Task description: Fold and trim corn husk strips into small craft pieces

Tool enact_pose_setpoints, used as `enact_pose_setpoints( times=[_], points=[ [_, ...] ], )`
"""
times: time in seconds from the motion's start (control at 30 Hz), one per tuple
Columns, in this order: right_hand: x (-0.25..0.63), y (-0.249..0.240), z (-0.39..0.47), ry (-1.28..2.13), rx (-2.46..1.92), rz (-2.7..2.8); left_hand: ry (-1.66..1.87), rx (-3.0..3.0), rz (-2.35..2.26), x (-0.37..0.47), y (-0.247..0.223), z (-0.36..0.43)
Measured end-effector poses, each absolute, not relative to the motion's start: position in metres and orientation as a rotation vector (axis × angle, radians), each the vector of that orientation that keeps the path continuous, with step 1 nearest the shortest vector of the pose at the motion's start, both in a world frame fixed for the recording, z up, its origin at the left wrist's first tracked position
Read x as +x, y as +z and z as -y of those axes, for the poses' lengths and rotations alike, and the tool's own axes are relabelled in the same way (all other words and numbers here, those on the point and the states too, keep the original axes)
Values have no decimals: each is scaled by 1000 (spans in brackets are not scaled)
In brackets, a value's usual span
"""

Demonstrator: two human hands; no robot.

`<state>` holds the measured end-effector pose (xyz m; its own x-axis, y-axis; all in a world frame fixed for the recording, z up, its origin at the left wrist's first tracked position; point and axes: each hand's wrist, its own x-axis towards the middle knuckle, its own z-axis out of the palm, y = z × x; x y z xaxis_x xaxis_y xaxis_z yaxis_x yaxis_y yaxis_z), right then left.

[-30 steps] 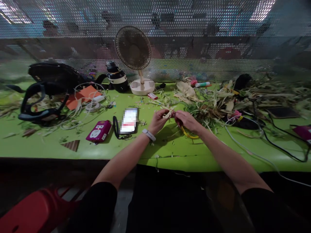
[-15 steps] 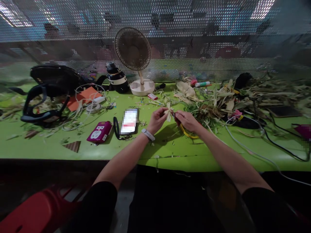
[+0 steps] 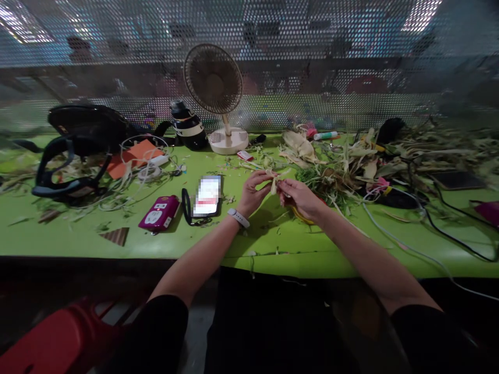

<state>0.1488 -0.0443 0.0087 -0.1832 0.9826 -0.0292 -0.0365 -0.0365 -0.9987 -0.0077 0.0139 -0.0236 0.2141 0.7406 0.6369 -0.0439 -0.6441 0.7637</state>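
A small pale strip of corn husk (image 3: 274, 186), bunched or knotted, is held up over the green table between both hands. My left hand (image 3: 253, 193) wears a pale wristband and pinches the husk with thumb and fingers. From the other side, my right hand (image 3: 298, 196) has its fingertips closed at the husk; whether something small is also in that hand is hidden. Under the right hand lies a yellow curved thing (image 3: 304, 215), mostly covered by the hand. Just beyond it spreads a pile of green and brown plant fibres (image 3: 331, 182).
Left of my hands lie a phone (image 3: 206, 195) with a strap and a purple box (image 3: 159, 214). A fan (image 3: 230, 140) and a black bottle (image 3: 189, 130) stand at the back. Dried husks (image 3: 300, 145) and cables (image 3: 390, 228) cover the right side; a black-framed headset (image 3: 70, 171) sits left.
The husk has turned and dropped slightly, its upright tip now folded down. My right fingers have shifted closer to it, and the dark thing seen at them earlier no longer shows clearly.
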Motion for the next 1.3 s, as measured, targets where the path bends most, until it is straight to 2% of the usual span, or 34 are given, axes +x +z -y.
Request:
enact_pose_setpoints(
  times=[0.17,0.4,0.7,0.97,1.3],
  points=[
    [159,3,37,882,-1240,1485,1401,1686,-786,-7,-19,-7],
    [151,4,47,698,-1262,1730,1258,1735,-733,7,-22,4],
    [153,5,45,800,-1244,1796,1381,1834,-763,3,-25,-3],
    [148,9,46,743,-1236,1827,1394,1892,-817,-1,-26,-9],
    [162,4,34,1199,-1301,1338,1129,1551,-622,4,-21,-1]
  ],
)
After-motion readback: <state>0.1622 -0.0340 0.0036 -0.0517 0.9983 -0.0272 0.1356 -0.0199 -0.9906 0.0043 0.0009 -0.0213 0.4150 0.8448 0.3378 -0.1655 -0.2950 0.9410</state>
